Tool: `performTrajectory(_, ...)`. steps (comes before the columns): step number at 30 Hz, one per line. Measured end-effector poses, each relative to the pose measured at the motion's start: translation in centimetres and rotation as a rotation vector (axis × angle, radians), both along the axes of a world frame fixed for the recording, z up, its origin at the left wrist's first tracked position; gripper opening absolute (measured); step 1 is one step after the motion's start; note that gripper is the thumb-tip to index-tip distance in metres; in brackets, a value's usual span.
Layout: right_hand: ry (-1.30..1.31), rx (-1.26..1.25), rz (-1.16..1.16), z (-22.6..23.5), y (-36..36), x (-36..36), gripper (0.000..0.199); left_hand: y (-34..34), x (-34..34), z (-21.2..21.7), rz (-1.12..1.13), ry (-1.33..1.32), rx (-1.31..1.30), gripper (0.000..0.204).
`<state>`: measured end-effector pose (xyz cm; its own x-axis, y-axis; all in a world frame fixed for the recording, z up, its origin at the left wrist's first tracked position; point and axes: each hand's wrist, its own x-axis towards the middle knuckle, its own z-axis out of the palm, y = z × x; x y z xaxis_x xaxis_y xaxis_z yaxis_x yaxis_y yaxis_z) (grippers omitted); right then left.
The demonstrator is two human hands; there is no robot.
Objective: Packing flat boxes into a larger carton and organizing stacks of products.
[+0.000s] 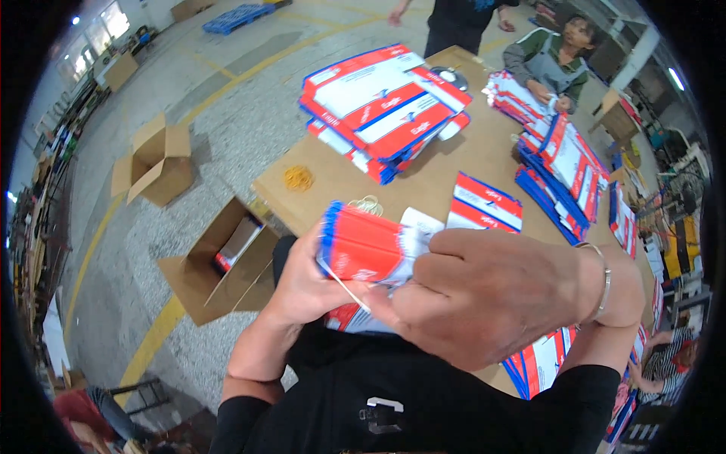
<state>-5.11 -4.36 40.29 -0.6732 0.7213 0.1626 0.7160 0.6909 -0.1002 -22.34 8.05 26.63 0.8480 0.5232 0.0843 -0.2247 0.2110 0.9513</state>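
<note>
A folded bundle of red, white and blue plastic packaging bags (364, 246) is held in front of my body. My left hand (296, 291) is closed round its left end and underside. My right hand (484, 291) is closed at the white right end, knuckles up, and hides part of it. A thin pale rubber band (346, 292) stretches from the bundle's left edge towards my right fingers; its far end is hidden there. Beyond the bundle lie some loose pale bands (367, 204) and a heap of yellow rubber bands (298, 178) on the table.
The brown table (484, 155) carries a large stack of flat bags (386, 98) and more piles (563, 170) at right. Two open cardboard boxes (161, 163) (198, 272) stand at left. A seated co-worker (556, 64) handles bags across the table; another person (461, 26) stands behind it.
</note>
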Motion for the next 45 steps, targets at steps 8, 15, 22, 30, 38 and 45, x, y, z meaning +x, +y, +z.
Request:
performTrajectory(8,-0.05,0.414,-0.12,-6.0,-3.6,3.3,0.04,-0.7,2.0,0.4,0.041,-0.04,-0.04,0.062)
performTrajectory(15,0.341,0.283,-0.412,-6.9,-6.1,2.5,0.046,-1.6,2.7,0.7,0.045,-0.066,0.001,0.058)
performTrajectory(22,0.046,0.139,-0.844,-5.9,-8.8,0.6,0.046,-1.8,2.8,0.1,0.113,-0.083,0.203,0.058)
performTrajectory(30,-0.086,-0.097,-0.871,-4.0,-9.8,1.5,0.023,-3.3,5.1,3.4,0.015,-0.12,0.271,0.056)
performTrajectory(38,0.01,0.258,-1.048,-7.4,-9.9,6.8,0.013,-2.9,14.5,1.9,0.028,-0.322,0.316,0.056)
performTrajectory(45,-0.09,-0.116,-1.287,-14.0,-9.2,11.6,0.025,-3.9,19.7,-3.9,0.009,-0.243,0.289,0.054)
